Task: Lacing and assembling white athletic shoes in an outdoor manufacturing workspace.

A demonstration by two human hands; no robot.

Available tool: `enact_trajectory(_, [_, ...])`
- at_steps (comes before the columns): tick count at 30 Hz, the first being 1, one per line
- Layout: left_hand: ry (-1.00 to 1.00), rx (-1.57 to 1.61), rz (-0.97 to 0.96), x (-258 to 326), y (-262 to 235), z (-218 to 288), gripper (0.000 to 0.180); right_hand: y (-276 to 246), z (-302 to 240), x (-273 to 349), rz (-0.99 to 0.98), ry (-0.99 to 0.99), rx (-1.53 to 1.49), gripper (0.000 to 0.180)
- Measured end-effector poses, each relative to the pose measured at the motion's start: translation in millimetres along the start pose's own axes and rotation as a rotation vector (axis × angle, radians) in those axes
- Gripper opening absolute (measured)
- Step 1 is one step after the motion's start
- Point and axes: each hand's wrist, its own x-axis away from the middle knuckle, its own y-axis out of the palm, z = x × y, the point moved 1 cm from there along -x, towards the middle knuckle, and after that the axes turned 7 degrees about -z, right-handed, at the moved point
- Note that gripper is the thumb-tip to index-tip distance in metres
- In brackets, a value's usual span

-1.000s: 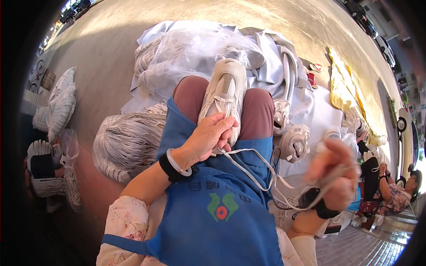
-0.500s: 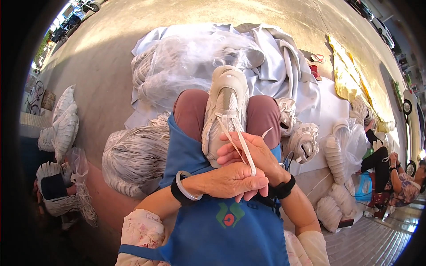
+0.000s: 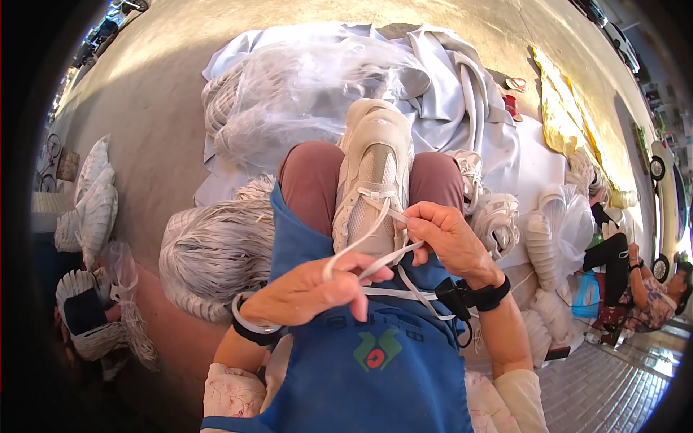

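1. Sneaker (image 3: 375,180), off-white with a mesh upper and a chunky moulded sole, lies toe-away along the person's lap, wedged between the two knees above the blue apron (image 3: 375,368). Both hands sit just short of its heel end, nearer the body.
2. Flat white shoelace (image 3: 361,242) runs from the lowest eyelets of the sneaker back toward both hands, with one strand arching up as a loop and another trailing across the apron.
3. Right hand (image 3: 447,242) is closed in a pinch: thumb and forefinger grasp one lace strand close to the shoe's tongue, the other fingers curled loosely behind.
4. Left hand (image 3: 310,292) is curled around the other end of the lace, fingers folded down with the strand passing over them near the fingertips; it sits lower than the right hand, over the apron, not touching the shoe.
5. Each wrist wears a dark band; the left also has a pale ring-shaped bangle.
6. Left of the lap, a thick bundle of white laces (image 3: 216,252) lies on the floor, stringy and loose.
7. Beyond the knees, a clear plastic bag (image 3: 310,94) holds more white laces on a pale grey cloth (image 3: 447,79).
8. To the right, more white sneakers (image 3: 498,224) lie piled on the cloth, near the right knee.
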Motion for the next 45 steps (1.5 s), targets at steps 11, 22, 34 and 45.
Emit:
enact_trajectory(11, [0.844,0.752,0.539,133.1,-94.1,-98.1,0.043,-13.8,14.4,-0.5,-0.216,-0.068,-0.724,0.01])
enact_trajectory(22, [1.288,0.528,0.728,352.6,-134.1,-73.6,0.02,-100.0,48.4,28.3,0.223,0.082,-0.177,0.023])
enact_trajectory(34, [0.732,0.124,0.988,265.0,-139.4,-46.2,0.02,-96.1,36.8,-1.2,0.908,-0.252,0.817,0.017])
enact_trajectory(45, [-0.007,-0.721,0.483,-14.8,-48.2,-15.0,0.013,1.7,4.0,14.3,0.578,-0.34,0.743,0.02])
